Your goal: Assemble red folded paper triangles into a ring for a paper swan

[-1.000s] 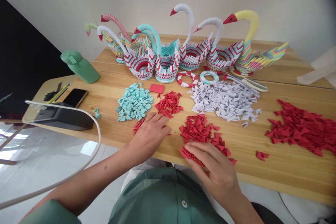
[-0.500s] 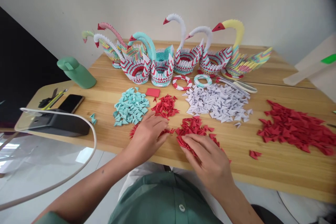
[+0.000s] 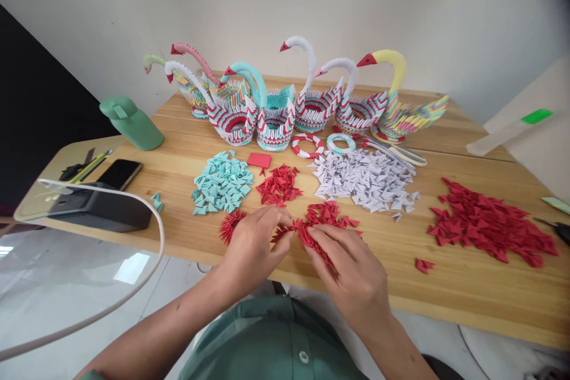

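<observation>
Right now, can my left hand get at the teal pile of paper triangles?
Probably yes: the teal pile lies just beyond the left hand, with only a small red spiky piece between them.

bright even daylight, soft shadows, warped edges

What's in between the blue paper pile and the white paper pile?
In the head view, a small pile of red folded triangles lies between the blue pile and the white pile.
</observation>
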The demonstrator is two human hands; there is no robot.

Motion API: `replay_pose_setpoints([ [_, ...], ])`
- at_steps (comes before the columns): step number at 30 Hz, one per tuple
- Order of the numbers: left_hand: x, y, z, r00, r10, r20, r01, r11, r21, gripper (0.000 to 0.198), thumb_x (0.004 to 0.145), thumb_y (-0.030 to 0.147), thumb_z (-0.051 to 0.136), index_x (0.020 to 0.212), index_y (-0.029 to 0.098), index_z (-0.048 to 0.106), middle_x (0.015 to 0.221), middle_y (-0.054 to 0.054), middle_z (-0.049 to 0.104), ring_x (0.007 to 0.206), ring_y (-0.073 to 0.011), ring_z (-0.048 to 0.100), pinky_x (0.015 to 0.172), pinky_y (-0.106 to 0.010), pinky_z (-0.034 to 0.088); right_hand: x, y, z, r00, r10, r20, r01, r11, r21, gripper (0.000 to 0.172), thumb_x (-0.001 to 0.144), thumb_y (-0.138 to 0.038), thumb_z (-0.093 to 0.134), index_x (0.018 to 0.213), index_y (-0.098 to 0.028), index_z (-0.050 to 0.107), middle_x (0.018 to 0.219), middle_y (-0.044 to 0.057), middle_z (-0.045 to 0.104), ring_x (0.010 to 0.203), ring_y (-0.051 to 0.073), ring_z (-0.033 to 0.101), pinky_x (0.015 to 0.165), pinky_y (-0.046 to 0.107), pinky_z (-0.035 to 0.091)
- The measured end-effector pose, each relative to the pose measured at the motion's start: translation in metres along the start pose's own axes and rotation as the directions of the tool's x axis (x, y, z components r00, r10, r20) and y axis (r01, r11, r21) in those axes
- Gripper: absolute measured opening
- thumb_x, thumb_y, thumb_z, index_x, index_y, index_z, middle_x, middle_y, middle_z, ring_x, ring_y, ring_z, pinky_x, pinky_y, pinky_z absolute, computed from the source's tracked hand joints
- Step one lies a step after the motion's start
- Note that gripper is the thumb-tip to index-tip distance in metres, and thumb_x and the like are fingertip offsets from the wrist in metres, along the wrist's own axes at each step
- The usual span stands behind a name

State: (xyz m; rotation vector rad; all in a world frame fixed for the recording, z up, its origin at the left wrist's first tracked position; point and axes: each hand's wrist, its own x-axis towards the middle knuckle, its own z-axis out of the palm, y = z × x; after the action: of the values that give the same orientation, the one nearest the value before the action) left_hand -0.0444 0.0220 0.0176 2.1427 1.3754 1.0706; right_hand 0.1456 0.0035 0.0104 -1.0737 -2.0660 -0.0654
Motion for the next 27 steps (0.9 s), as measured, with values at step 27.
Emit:
replay_pose_setpoints([
  [27, -0.0027, 0.0056, -0.0009, 0.997, 0.052, -0.050, -0.055, 0.996, -0.068, 0.007, 0.091, 0.014, 0.056, 0.089, 0.019, 0.060, 0.091, -0.004, 0.071, 0.090, -0.0191, 0.068, 0.080, -0.031, 0.054, 0.0005, -0.0082, -0.0016, 1.000, -0.025, 0.002, 0.025, 0.999, -0.026, 0.025, 0.091, -0.010, 0.064, 0.115, -0.016, 0.066, 0.101, 0.011, 0.073, 0.090, 0.021, 0.069, 0.079, 0.033, 0.057],
])
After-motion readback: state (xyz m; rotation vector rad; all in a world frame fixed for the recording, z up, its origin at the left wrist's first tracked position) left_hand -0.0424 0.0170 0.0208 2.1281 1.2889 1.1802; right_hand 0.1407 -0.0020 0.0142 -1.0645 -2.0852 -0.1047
